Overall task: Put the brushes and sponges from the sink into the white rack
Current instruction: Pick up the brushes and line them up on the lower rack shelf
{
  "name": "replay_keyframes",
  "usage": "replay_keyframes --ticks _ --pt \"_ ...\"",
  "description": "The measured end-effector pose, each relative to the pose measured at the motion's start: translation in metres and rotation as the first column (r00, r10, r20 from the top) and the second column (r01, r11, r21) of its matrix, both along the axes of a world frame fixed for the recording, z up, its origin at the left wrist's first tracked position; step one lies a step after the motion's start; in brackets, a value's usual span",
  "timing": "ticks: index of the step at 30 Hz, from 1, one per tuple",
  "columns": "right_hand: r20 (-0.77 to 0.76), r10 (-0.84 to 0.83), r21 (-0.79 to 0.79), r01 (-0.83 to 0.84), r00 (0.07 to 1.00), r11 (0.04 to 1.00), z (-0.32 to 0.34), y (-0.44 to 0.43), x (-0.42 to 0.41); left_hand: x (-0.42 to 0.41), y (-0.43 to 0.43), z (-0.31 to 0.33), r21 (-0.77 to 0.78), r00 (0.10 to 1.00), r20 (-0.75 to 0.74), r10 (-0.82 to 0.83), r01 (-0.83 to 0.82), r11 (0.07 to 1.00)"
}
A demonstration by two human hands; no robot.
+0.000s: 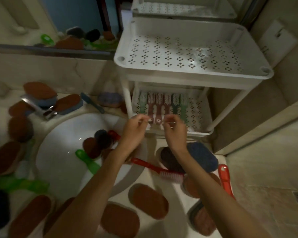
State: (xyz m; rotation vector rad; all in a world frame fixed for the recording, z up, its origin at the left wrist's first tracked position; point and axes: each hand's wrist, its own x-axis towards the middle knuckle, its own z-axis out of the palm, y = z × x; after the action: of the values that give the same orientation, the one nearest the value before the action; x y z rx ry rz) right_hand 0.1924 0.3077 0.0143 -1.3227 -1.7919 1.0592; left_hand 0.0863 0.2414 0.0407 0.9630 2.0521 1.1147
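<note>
The white rack (194, 78) stands right of the round white sink (62, 134). Its top tray is bare; on the lower shelf (196, 117) several red and green brushes (162, 103) lie side by side, bristles away from me. My left hand (136, 129) and my right hand (174, 129) hover at that shelf's front edge by the brush handles, fingers curled and pinched; whether either touches a handle I cannot tell. In the sink lie a green brush (87, 160), a brown sponge (91, 147), a dark sponge (102, 138) and a red brush (114, 134).
Brown and blue sponges (148, 200) lie all around the sink's counter, with a red brush (158, 170), another red brush (225, 177) and green brushes (24, 185). A chrome tap (40, 107) stands behind the sink. A mirror (72, 23) is above, a tiled wall at right.
</note>
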Motion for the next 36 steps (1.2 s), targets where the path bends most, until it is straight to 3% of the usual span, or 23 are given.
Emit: replay_keyframes --ticks 4,7,18,23,26,32,36 --pt "-0.056 0.266 -0.143 -0.271 0.962 0.952 0.008 -0.06 -0.033 -0.028 -0.072 -0.011 0.031 0.947 0.09 0.309 -0.312 0.949" --pt "0.011 0.438 -0.206 -0.427 0.899 0.88 0.0 -0.098 -0.065 -0.058 -0.123 -0.02 -0.01 0.92 0.071 0.387 -0.387 0.922" --pt "0.12 0.664 -0.274 -0.619 0.738 0.736 -0.004 -0.235 -0.244 -0.214 -0.274 -0.03 -0.122 0.817 0.042 0.574 -0.567 0.815" --pt "0.26 0.713 -0.281 -0.655 0.651 0.701 -0.014 -0.284 -0.312 -0.288 -0.331 -0.039 -0.156 0.768 0.002 0.641 -0.633 0.759" --pt "0.301 0.74 -0.298 -0.678 0.602 0.672 -0.02 -0.306 -0.341 -0.329 -0.358 -0.04 -0.252 0.732 -0.164 0.662 -0.679 0.689" --pt "0.36 0.744 -0.205 -0.73 0.563 0.652 -0.022 -0.333 -0.394 -0.392 -0.387 -0.055 -0.299 0.737 -0.247 0.629 -0.675 0.674" --pt "0.51 0.706 -0.004 -0.819 0.491 0.573 -0.026 -0.35 -0.431 -0.419 -0.424 -0.072 -0.402 0.878 -0.183 0.443 -0.478 0.781"
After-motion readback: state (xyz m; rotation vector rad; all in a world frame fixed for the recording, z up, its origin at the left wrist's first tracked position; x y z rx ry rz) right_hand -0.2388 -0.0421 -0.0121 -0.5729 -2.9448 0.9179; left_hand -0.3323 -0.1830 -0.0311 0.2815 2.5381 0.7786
